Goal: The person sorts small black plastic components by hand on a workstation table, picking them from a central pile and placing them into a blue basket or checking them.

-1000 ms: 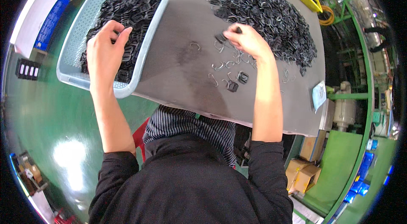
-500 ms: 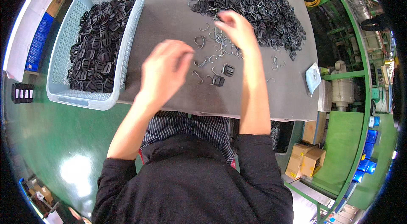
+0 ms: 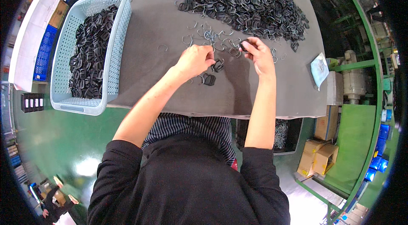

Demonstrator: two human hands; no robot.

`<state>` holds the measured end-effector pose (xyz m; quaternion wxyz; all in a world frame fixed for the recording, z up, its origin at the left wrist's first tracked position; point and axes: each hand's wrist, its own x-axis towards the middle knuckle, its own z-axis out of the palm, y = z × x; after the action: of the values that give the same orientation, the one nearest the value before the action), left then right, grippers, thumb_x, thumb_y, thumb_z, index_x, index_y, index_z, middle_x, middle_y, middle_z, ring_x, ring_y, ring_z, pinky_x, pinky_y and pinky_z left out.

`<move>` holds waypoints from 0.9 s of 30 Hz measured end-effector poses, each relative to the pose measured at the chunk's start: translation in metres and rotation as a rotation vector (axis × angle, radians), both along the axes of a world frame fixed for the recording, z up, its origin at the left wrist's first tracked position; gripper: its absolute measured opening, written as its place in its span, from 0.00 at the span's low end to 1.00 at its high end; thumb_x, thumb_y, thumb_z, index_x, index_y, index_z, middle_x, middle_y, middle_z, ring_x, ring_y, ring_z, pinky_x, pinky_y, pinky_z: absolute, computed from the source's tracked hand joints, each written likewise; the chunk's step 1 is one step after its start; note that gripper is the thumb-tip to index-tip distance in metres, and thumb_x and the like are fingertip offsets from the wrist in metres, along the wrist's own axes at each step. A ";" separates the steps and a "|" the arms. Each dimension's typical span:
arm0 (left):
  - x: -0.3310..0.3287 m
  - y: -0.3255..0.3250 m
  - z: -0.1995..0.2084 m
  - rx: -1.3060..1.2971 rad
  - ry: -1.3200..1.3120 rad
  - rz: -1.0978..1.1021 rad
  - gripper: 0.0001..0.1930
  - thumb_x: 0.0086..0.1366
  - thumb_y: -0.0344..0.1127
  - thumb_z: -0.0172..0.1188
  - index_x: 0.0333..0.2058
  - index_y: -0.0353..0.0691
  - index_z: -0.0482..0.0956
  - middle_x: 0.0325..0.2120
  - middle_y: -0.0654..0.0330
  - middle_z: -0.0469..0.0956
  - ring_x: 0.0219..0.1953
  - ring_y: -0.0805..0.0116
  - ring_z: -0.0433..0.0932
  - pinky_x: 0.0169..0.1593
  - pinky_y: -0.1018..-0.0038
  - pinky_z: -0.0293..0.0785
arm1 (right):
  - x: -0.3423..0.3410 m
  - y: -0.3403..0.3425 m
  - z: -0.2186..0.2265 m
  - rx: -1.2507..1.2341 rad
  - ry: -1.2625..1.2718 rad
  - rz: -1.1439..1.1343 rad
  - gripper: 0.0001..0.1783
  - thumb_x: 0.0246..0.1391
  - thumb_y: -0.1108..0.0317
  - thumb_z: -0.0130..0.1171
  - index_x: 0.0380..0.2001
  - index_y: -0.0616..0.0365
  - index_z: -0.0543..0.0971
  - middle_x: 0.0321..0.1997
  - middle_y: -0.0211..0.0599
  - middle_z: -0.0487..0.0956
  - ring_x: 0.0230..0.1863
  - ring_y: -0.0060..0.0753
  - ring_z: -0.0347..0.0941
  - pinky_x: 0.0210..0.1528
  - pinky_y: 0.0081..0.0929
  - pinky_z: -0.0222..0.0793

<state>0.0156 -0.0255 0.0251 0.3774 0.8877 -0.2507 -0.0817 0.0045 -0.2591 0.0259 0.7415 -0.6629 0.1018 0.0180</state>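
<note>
the black buckle (image 3: 244,45) was pinched in the right hand (image 3: 261,58) over the table (image 3: 148,76); it looked light, stiff, best held by its edges. the left hand (image 3: 193,61) curled narrowly beside 2 other buckles (image 3: 208,79), grip unclear.

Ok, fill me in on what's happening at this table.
A person's right hand holds a small black piece between thumb and fingers. The left hand is at another black buckle; whether it grips it is unclear. Loose curved wires lie just beyond the hands, with a large pile of black pieces farther back. More black parts fill much of the light blue basket at left.
</note>
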 end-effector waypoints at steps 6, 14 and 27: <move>-0.013 -0.016 -0.009 -0.026 -0.264 0.044 0.13 0.48 0.37 0.66 0.29 0.36 0.75 0.23 0.56 0.78 0.30 0.57 0.79 0.35 0.64 0.73 | -0.051 0.021 0.002 0.098 0.029 0.025 0.12 0.46 0.66 0.65 0.32 0.55 0.74 0.25 0.22 0.70 0.28 0.18 0.68 0.28 0.16 0.63; 0.006 0.017 0.013 -0.156 0.054 0.039 0.09 0.52 0.32 0.64 0.29 0.35 0.75 0.23 0.56 0.79 0.28 0.65 0.78 0.34 0.71 0.73 | -0.081 0.095 0.010 -1.082 -0.009 0.217 0.17 0.41 0.62 0.67 0.32 0.59 0.77 0.21 0.36 0.74 0.23 0.33 0.71 0.29 0.30 0.66; -0.019 0.120 0.095 -0.462 -0.033 0.298 0.08 0.59 0.31 0.58 0.37 0.37 0.81 0.29 0.62 0.80 0.32 0.75 0.77 0.37 0.78 0.72 | -0.012 0.142 0.076 -0.963 -0.298 0.117 0.11 0.46 0.64 0.63 0.29 0.59 0.76 0.30 0.40 0.78 0.33 0.40 0.76 0.35 0.34 0.69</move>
<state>-0.0031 0.0944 0.1197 0.5736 0.8065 -0.1352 0.0484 -0.0072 -0.1171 0.1018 0.3561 -0.9295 -0.0456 -0.0841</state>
